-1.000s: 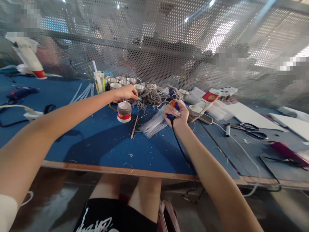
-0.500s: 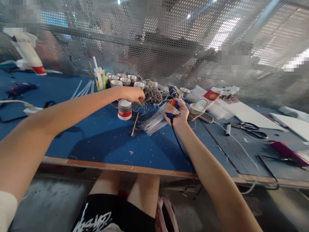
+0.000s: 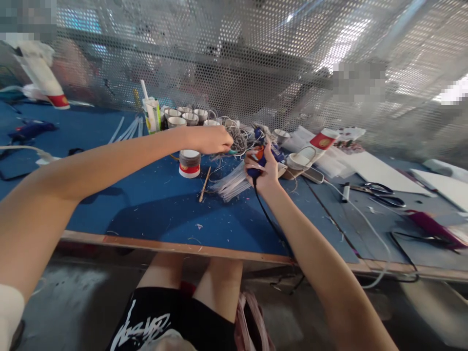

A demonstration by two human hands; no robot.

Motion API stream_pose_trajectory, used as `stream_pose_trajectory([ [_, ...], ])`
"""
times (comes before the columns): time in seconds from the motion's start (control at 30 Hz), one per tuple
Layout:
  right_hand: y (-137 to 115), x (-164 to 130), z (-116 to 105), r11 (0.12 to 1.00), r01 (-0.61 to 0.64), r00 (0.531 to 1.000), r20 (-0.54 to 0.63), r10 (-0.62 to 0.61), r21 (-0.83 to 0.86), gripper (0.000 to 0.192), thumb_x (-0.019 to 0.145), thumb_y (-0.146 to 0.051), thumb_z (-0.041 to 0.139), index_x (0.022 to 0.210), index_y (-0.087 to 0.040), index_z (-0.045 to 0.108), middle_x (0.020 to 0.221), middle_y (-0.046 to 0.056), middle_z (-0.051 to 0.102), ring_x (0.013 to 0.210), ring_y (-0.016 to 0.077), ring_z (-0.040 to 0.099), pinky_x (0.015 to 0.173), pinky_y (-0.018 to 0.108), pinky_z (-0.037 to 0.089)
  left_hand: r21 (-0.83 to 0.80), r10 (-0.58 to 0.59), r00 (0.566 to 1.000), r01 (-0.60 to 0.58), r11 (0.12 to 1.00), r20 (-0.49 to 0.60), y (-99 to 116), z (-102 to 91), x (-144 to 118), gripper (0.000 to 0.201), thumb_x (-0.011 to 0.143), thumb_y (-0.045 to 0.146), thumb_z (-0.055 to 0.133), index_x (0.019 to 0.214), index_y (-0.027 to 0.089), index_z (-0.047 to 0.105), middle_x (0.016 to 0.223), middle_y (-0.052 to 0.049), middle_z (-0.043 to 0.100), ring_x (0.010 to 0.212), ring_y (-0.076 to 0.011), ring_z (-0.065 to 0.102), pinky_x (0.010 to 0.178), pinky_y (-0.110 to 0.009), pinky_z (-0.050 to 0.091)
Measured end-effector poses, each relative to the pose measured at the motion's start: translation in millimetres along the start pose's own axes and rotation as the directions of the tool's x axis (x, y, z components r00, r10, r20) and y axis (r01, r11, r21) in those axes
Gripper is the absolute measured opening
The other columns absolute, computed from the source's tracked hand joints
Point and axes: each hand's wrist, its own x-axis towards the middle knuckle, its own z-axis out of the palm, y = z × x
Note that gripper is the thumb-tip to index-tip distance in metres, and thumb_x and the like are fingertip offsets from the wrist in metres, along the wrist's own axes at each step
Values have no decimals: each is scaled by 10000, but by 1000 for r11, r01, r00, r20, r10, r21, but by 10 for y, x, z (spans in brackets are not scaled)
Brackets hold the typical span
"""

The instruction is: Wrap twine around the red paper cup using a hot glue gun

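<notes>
Nearest, the blue work table (image 3: 146,204) ran across the view, its wooden front edge above the person's knees. On it, a bundle of clear sticks (image 3: 234,183) lay just below the right hand (image 3: 263,169), within easy reach. The right hand was clenched around the grip of a blue and orange glue gun (image 3: 260,155), nozzle pointed away toward the wire tangle (image 3: 234,139); its black cord trailed down along the forearm and off the table edge. The left hand (image 3: 212,140) was closed, apparently pinching a small teal-tipped piece at the edge of the tangle, near the gun's nozzle. A red-banded tape roll (image 3: 189,164) stood just below that hand. Further back, small white cups (image 3: 183,117) stood in a cluster. The pinched piece was mostly hidden by fingers, and the nozzle was lost against the wires.
</notes>
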Motion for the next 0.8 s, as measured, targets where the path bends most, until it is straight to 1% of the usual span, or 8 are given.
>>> stream_pose_trajectory([
  [0.1, 85, -23, 56, 998, -59, 995, -79, 56, -35, 387, 905, -595, 495, 782, -244, 603, 723, 6, 698, 535, 115, 601, 526, 257, 542, 65, -57, 996, 54, 996, 61, 83, 33, -25, 251, 890, 248, 487, 882, 134, 711, 903, -92, 685, 809, -195, 592, 708, -303, 392],
  [0.17, 138, -39, 94, 994, -106, 990, -100, 104, -15, 406, 932, -585, 426, 805, -246, 609, 829, 41, 747, 709, 182, 702, 653, 341, 606, 91, -83, 995, 77, 993, 63, 116, 37, -45, 244, 880, 241, 495, 903, 139, 715, 909, -97, 701, 809, -196, 600, 674, -295, 384],
  [0.3, 214, -55, 148, 984, -176, 981, -85, 174, -14, 407, 934, -558, 413, 753, -239, 589, 851, 73, 763, 908, 238, 735, 809, 431, 623, 114, -81, 997, 81, 990, 3, 137, 37, -62, 278, 913, 240, 446, 923, 149, 708, 952, -92, 717, 877, -199, 615, 695, -290, 387],
  [0.43, 252, -53, 176, 983, -180, 982, -63, 177, -38, 406, 928, -535, 438, 692, -238, 584, 807, 88, 762, 981, 256, 730, 879, 472, 608, 164, -76, 997, 79, 983, -24, 150, 64, -71, 329, 959, 242, 379, 966, 146, 694, 1014, -91, 712, 946, -207, 628, 706, -288, 393],
  [0.57, 250, -49, 210, 969, -219, 966, -166, 199, -112, 386, 966, -426, 420, 704, -218, 613, 752, 89, 757, 922, 230, 745, 862, 407, 624, 268, -90, 981, 134, 954, -173, 178, 93, -139, 336, 979, 243, 362, 1072, 124, 661, 1029, -114, 694, 974, -219, 635, 713, -281, 409],
  [0.7, 233, -46, 213, 936, -306, 934, -248, 258, -176, 362, 975, -374, 449, 714, -187, 616, 687, 87, 742, 751, 198, 749, 726, 315, 641, 269, -99, 898, 232, 935, -430, 217, 126, -277, 346, 981, 235, 345, 1034, 120, 667, 933, -105, 689, 860, -197, 649, 670, -279, 405],
  [0.73, 231, -45, 205, 930, -315, 932, -245, 266, -189, 349, 969, -376, 473, 714, -182, 613, 689, 84, 743, 698, 185, 743, 674, 289, 636, 249, -108, 882, 244, 937, -458, 232, 150, -317, 356, 983, 249, 341, 1006, 121, 673, 902, -102, 688, 821, -194, 650, 644, -279, 397],
  [0.8, 235, -46, 183, 928, -296, 942, -229, 245, -225, 293, 924, -405, 567, 742, -181, 616, 703, 68, 747, 592, 168, 717, 555, 261, 608, 231, -109, 895, 227, 946, -432, 276, 234, -401, 391, 989, 291, 339, 933, 117, 685, 825, -106, 685, 740, -198, 646, 596, -288, 380],
])
